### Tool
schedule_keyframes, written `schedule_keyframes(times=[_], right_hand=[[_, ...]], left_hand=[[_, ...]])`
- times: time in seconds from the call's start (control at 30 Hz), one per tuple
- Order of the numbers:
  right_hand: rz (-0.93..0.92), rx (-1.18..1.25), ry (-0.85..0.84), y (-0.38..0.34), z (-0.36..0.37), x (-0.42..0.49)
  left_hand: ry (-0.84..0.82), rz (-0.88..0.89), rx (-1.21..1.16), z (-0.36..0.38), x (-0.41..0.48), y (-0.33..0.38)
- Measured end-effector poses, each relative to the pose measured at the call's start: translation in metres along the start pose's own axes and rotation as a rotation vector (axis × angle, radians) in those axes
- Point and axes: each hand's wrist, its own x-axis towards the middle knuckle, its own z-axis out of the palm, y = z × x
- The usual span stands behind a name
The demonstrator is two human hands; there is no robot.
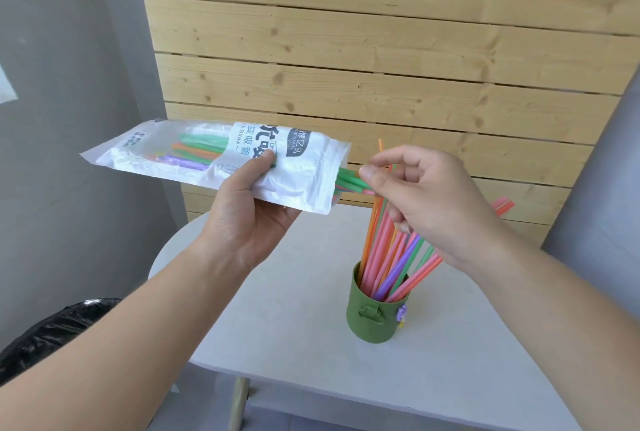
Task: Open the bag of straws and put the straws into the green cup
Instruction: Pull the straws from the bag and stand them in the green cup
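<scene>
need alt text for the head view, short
A person's left hand holds an opened bag of straws sideways while the right hand pinches green straws at its mouth. Below, a green cup on a white table holds many coloured straws.

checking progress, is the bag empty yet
Not empty: green, orange and purple straws show through the bag, green ones poking from its open end.

straw ends [348, 177] behind fingers [367, 172], perhaps pinched
</scene>
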Motion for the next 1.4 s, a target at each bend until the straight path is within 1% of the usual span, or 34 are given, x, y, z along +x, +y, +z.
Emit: schedule_keyframes(times=[0.1,0.23,0.37,0.47,0.57,0.63,0.73,0.8,0.93,1.03,1.2,1.33,1.4], right_hand=[[0.089,0.084,-0.017,0.002,0.000,-0.001],[0.136,0.193,-0.084,0.003,0.004,-0.005],[0.059,0.066,-0.051,0.011,0.009,-0.007],[0.010,0.033,-0.025,0.013,0.008,-0.007],[-0.058,-0.133,-0.012,0.016,0.009,-0.007],[-0.093,-0.165,-0.010,0.018,0.011,-0.008],[-0.129,-0.132,0.036,0.016,0.011,-0.007],[-0.115,-0.078,0.070,0.013,0.008,-0.006],[-0.039,0.128,0.111,0.013,0.002,-0.004],[0.008,0.269,0.107,0.012,0.005,-0.005],[-0.016,0.233,0.122,0.013,0.004,-0.002],[0.020,0.320,0.131,0.011,-0.004,0.001],[0.021,0.311,0.112,0.011,-0.005,0.001]], left_hand=[[0.006,-0.002,0.010,-0.002,0.001,0.000],[0.021,0.013,0.072,-0.001,0.002,-0.003],[0.066,0.027,0.116,-0.001,0.003,-0.005],[0.080,0.023,0.112,-0.001,0.004,-0.005],[0.087,0.026,0.130,0.003,0.001,-0.004],[0.090,0.024,0.126,0.004,0.001,-0.005],[0.082,0.010,0.091,0.003,0.001,-0.004],[0.091,0.004,0.055,0.002,0.001,-0.002],[0.146,0.007,-0.037,-0.001,0.003,0.000],[0.147,-0.013,-0.062,0.000,0.003,-0.002],[0.164,-0.008,-0.060,0.001,0.003,-0.002],[0.167,0.004,-0.101,-0.003,0.004,0.001],[0.165,0.003,-0.106,-0.003,0.005,0.001]])
